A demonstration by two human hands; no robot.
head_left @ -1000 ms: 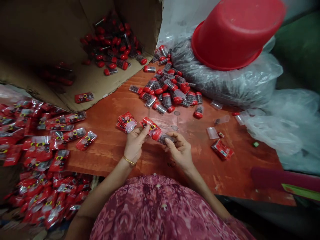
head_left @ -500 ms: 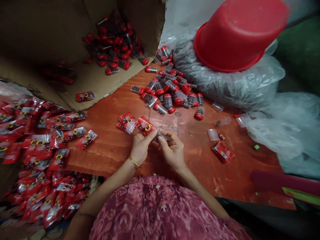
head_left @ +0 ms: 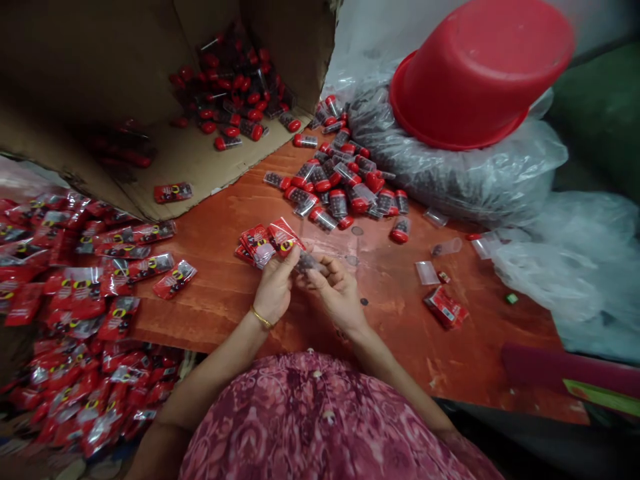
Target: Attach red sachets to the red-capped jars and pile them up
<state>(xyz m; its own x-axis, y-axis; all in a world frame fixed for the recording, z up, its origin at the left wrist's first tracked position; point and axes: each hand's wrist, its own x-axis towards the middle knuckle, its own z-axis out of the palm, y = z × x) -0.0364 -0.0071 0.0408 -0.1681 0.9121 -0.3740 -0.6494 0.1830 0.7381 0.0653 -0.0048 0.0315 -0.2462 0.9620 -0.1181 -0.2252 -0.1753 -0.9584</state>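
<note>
My left hand [head_left: 273, 291] is closed on a printed red plastic packet [head_left: 284, 236], thumb on top, in front of my body. Between both hands is a small clear container [head_left: 309, 262] with dark contents, at the near end of that packet. The fingers of my right hand [head_left: 341, 293] pinch it from the right. Whether it sits inside the packet or against its mouth I cannot tell. Just left of the held packet lies a small stack of red packets [head_left: 257, 245] on the orange-red table [head_left: 220, 307].
Beyond my hands lies a heap of red-capped clear containers [head_left: 337, 200]. A cardboard box [head_left: 200, 190] holds more. Filled red packets [head_left: 80, 293] pile up at left. A red tub [head_left: 480, 80] rests upside down on a plastic bag [head_left: 450, 180]. Another red packet [head_left: 447, 309] lies at right.
Both hands have shifted slightly left, carrying the packet and container. More of the dark container now shows between the fingers. A small dark round spot now shows on the table beside my right hand.
</note>
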